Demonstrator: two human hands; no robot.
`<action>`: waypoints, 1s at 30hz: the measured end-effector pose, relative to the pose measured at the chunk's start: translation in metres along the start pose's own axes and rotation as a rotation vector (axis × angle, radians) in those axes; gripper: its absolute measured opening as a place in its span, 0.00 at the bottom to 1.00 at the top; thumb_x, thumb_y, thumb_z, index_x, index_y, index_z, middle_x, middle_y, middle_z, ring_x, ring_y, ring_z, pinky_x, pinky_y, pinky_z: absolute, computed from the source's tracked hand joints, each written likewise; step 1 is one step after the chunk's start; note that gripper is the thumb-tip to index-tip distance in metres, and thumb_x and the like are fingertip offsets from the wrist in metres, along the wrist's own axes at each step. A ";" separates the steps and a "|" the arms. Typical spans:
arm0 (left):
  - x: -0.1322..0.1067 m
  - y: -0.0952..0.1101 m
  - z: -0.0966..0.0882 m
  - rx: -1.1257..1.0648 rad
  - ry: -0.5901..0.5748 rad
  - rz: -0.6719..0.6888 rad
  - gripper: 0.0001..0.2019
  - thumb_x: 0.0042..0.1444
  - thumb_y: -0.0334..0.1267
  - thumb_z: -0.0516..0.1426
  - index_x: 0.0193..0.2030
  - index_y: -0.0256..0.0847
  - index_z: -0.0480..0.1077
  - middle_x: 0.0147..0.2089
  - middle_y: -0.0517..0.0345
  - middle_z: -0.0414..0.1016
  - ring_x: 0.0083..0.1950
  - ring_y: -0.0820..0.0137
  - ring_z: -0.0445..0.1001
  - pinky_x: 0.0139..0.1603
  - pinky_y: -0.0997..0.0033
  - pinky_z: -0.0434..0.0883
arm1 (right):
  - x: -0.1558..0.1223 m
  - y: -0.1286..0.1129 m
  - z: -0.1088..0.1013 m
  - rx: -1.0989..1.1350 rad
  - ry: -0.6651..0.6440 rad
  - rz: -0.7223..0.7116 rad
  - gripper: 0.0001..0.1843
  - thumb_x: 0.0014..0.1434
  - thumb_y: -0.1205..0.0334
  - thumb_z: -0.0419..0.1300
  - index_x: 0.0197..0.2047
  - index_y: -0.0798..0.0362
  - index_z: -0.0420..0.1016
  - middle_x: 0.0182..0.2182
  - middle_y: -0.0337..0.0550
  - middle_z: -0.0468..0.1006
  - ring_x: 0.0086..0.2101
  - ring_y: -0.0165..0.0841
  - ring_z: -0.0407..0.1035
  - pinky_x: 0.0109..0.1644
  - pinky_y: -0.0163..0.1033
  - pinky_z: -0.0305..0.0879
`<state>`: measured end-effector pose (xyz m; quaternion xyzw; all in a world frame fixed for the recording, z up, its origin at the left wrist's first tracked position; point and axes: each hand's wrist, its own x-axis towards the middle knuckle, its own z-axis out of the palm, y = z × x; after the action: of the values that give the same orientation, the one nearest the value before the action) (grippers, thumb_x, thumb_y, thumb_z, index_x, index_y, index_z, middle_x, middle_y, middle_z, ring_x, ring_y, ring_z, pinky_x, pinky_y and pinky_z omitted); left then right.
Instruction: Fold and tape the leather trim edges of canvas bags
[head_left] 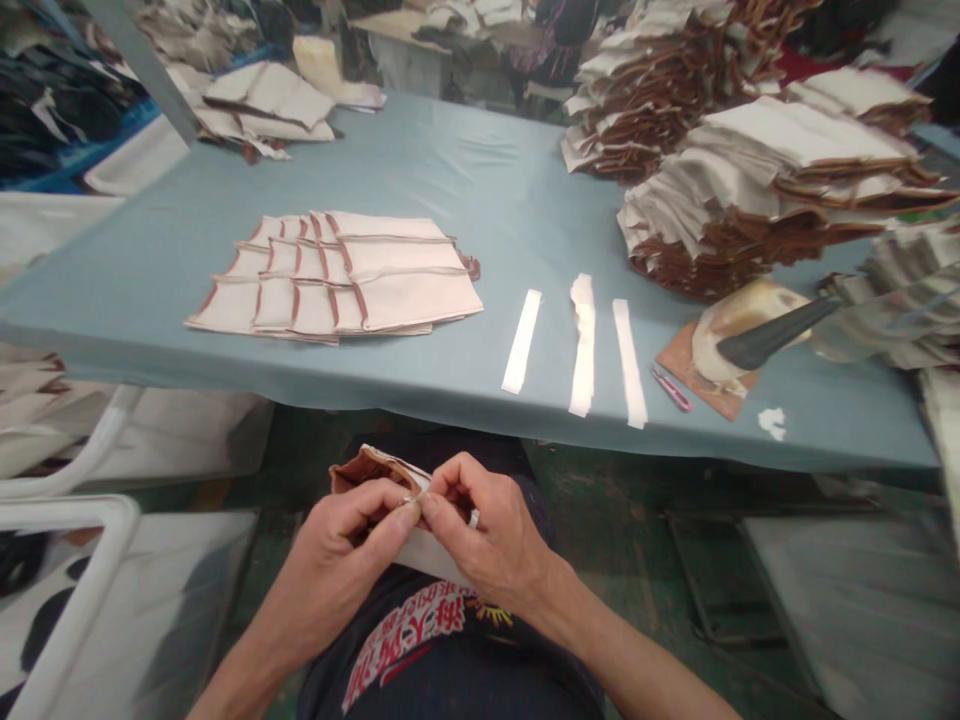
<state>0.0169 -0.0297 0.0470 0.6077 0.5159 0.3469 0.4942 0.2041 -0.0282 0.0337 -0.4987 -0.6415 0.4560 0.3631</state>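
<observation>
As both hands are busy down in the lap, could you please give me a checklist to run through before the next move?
1. Hold on the piece: left hand and right hand both pinch the brown-and-white piece at its edge, over the lap: ok.
2. What sits between the fingertips: too small to see: cannot tell.
3. White strips: three lie apart near the front edge of the table, and the middle one is ragged: ok.
4. Fanned pieces: lie flat in overlapping rows, untouched: ok.
5. Dark tool: rests on the smeared board at the right, away from both hands: ok.
</observation>
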 end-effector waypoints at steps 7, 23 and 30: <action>-0.011 -0.015 0.012 -0.098 -0.012 -0.152 0.21 0.65 0.50 0.58 0.23 0.41 0.68 0.24 0.61 0.69 0.25 0.72 0.64 0.25 0.75 0.64 | -0.016 0.005 0.003 -0.194 -0.110 0.005 0.12 0.71 0.53 0.62 0.39 0.51 0.76 0.29 0.38 0.81 0.29 0.32 0.74 0.36 0.36 0.61; 0.003 -0.026 0.054 -0.399 0.470 -0.348 0.22 0.59 0.56 0.61 0.25 0.46 0.60 0.22 0.68 0.58 0.22 0.74 0.56 0.19 0.76 0.62 | 0.000 0.014 0.017 -0.214 0.184 -0.400 0.15 0.62 0.67 0.59 0.26 0.50 0.60 0.20 0.32 0.67 0.22 0.26 0.58 0.30 0.36 0.51; 0.006 -0.043 0.013 0.088 0.076 -0.103 0.22 0.67 0.58 0.58 0.32 0.43 0.77 0.31 0.58 0.79 0.32 0.65 0.77 0.32 0.74 0.76 | 0.014 0.035 -0.002 -0.332 0.190 -0.562 0.17 0.67 0.61 0.58 0.26 0.49 0.61 0.20 0.33 0.70 0.22 0.28 0.61 0.29 0.38 0.52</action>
<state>0.0183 -0.0276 0.0018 0.5879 0.5795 0.3210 0.4642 0.2132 -0.0107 0.0015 -0.3949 -0.7826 0.1789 0.4468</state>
